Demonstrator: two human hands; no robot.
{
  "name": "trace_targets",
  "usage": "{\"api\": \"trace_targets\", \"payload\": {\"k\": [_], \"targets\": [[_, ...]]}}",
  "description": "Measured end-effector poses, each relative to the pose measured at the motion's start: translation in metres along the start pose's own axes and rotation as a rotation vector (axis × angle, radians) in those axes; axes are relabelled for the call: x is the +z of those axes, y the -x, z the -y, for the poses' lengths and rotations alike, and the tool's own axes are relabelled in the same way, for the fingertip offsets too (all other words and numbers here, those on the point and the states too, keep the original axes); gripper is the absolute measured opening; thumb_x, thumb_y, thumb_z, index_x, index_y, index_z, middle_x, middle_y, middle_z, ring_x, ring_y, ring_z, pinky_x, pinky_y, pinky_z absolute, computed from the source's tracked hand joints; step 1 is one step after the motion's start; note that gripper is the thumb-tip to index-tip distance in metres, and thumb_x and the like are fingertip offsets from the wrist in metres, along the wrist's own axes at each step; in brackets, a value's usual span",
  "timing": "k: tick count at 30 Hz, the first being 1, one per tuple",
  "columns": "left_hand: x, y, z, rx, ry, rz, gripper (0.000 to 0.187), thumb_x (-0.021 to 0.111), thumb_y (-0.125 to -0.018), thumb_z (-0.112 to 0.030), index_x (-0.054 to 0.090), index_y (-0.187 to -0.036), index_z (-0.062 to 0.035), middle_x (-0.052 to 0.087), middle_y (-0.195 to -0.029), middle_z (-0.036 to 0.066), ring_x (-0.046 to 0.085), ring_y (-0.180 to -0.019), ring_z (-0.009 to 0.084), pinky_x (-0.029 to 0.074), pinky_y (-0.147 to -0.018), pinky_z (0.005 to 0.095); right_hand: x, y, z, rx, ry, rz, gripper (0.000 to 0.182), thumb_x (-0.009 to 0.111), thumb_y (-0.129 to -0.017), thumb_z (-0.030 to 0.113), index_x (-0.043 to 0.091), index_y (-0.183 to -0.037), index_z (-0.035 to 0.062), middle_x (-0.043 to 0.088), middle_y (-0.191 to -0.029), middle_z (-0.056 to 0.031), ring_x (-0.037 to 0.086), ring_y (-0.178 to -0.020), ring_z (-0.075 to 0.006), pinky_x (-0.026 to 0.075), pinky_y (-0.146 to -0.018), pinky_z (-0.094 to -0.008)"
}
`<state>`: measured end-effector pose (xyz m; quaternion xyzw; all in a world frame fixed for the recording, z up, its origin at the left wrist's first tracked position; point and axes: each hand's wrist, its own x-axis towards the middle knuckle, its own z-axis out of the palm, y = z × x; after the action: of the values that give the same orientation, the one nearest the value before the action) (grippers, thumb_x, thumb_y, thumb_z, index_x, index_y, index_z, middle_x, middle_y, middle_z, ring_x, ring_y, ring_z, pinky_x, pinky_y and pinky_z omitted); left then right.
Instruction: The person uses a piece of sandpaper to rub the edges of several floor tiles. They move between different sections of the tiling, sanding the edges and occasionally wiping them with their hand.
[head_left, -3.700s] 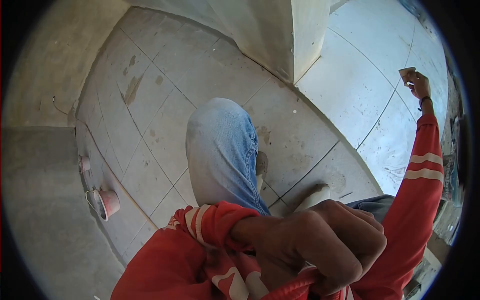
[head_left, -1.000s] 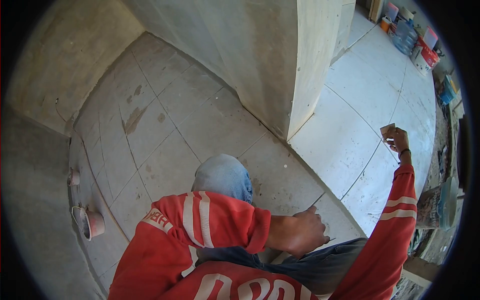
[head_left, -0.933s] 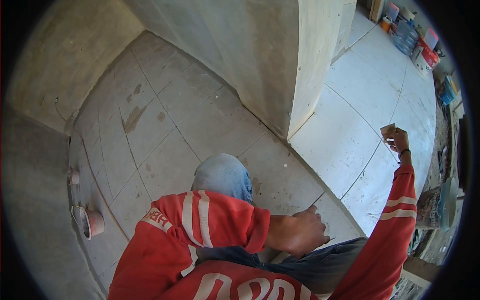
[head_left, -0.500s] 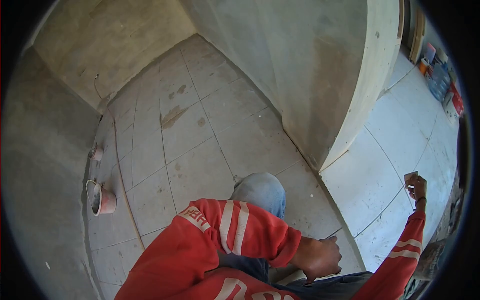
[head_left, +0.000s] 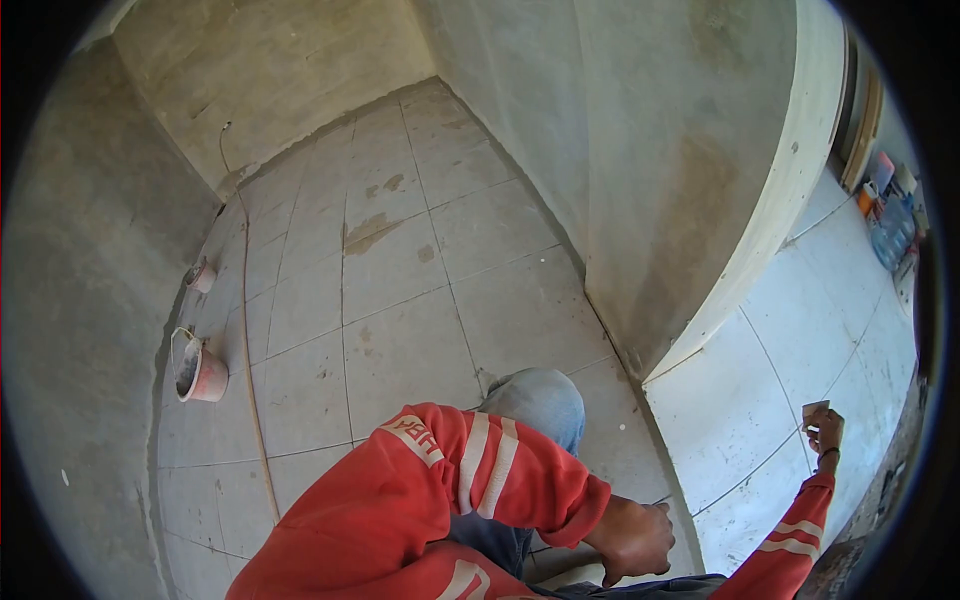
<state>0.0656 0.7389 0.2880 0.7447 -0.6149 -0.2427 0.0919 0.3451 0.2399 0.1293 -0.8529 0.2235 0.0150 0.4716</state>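
Note:
My right hand (head_left: pixel 826 432) reaches out over the white floor tiles (head_left: pixel 740 425) on the right. Its fingers pinch a small flat, squarish brown piece (head_left: pixel 814 408), whose edge is close over a joint between tiles. My left hand (head_left: pixel 640 540) is curled near my lap, low over the floor by the strip between the two tiled areas. Its palm side faces away, and I cannot tell whether anything is inside the fingers. Beside that arm, my bent knee (head_left: pixel 540 400) in faded denim rises over the grey tiles.
A pinkish bucket (head_left: pixel 208 379) with dark contents stands near the left wall, with a smaller bucket (head_left: pixel 201 276) behind it. A thin hose or cable (head_left: pixel 249 400) runs along the grey tiles (head_left: pixel 400 340). A plastered wall end (head_left: pixel 690 330) juts in; a blue water jug (head_left: pixel 892 235) stands far right.
The view has shifted, so the room sits slightly differently in frame. My right hand still holds the flat brown piece at nearly the same joint. My left hand stays curled near my lap.

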Motion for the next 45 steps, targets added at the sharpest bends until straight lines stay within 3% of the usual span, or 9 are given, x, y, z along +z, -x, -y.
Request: {"api": "trace_targets", "payload": {"k": [8, 10, 19, 29, 41, 43, 45], "targets": [[-0.002, 0.002, -0.003, -0.004, 0.009, -0.014, 0.064, 0.091, -0.069, -0.053, 0.074, -0.114, -0.0113, 0.074, -0.103, 0.01, 0.07, -0.106, 0.0317, 0.047, -0.095, 0.0501, -0.006, -0.001, 0.001, 0.037, -0.039, 0.008, 0.015, 0.057, -0.097, 0.025, 0.065, -0.098, 0.0123, 0.071, -0.08, -0.0062, 0.06, -0.05, -0.0127, 0.037, -0.039, -0.0273], [-0.011, 0.006, -0.005, -0.013, 0.044, 0.046, 0.067, 0.091, -0.072, -0.044, 0.071, -0.124, -0.0086, 0.074, -0.102, 0.012, 0.069, -0.109, 0.0338, 0.045, -0.101, 0.0522, -0.006, 0.001, 0.003, 0.044, -0.058, 0.004, 0.014, 0.057, -0.096, 0.024, 0.065, -0.099, 0.0126, 0.071, -0.082, -0.0064, 0.06, -0.05, -0.0124, 0.038, -0.039, -0.0271], [-0.01, 0.005, -0.007, -0.022, 0.039, 0.06, 0.066, 0.091, -0.071, -0.044, 0.071, -0.123, -0.0097, 0.074, -0.103, 0.012, 0.069, -0.109, 0.0342, 0.043, -0.102, 0.0516, -0.009, -0.001, 0.001, 0.029, -0.014, -0.04, 0.021, 0.053, -0.101, 0.026, 0.065, -0.102, 0.0088, 0.07, -0.082, -0.0087, 0.068, -0.054, -0.0167, 0.043, -0.037, -0.0291], [-0.009, 0.006, -0.006, -0.009, 0.041, 0.027, 0.067, 0.092, -0.069, -0.044, 0.071, -0.122, -0.0095, 0.074, -0.101, 0.012, 0.069, -0.108, 0.0342, 0.044, -0.1, 0.0514, -0.01, 0.002, 0.002, 0.03, 0.033, -0.027, 0.024, 0.055, -0.103, 0.029, 0.065, -0.103, 0.0072, 0.07, -0.082, -0.0095, 0.066, -0.053, -0.016, 0.042, -0.038, -0.0291], [-0.011, 0.005, -0.007, -0.019, 0.028, 0.044, 0.067, 0.091, -0.071, -0.045, 0.071, -0.123, -0.009, 0.074, -0.101, 0.011, 0.07, -0.107, 0.0335, 0.045, -0.1, 0.0517, -0.01, -0.008, -0.007, 0.019, 0.011, -0.021, 0.02, 0.054, -0.101, 0.023, 0.065, -0.11, 0.0074, 0.07, -0.082, -0.0109, 0.067, -0.052, -0.0175, 0.041, -0.036, -0.0293], [-0.012, 0.006, -0.007, -0.015, 0.036, 0.049, 0.067, 0.091, -0.071, -0.045, 0.071, -0.124, -0.0089, 0.074, -0.102, 0.012, 0.07, -0.108, 0.0337, 0.045, -0.1, 0.0521, -0.005, 0.005, 0.004, -0.003, -0.004, -0.061, 0.023, 0.058, -0.099, 0.031, 0.062, -0.09, 0.0109, 0.068, -0.075, -0.0063, 0.059, -0.047, -0.0126, 0.037, -0.036, -0.0252], [-0.01, 0.005, -0.006, -0.01, 0.036, 0.047, 0.068, 0.091, -0.071, -0.045, 0.07, -0.124, -0.0089, 0.074, -0.102, 0.012, 0.07, -0.108, 0.0338, 0.045, -0.1, 0.0523, -0.005, 0.004, 0.003, -0.006, -0.003, -0.058, 0.021, 0.058, -0.098, 0.03, 0.062, -0.09, 0.0107, 0.068, -0.075, -0.0066, 0.059, -0.047, -0.0124, 0.037, -0.036, -0.0251]]}}
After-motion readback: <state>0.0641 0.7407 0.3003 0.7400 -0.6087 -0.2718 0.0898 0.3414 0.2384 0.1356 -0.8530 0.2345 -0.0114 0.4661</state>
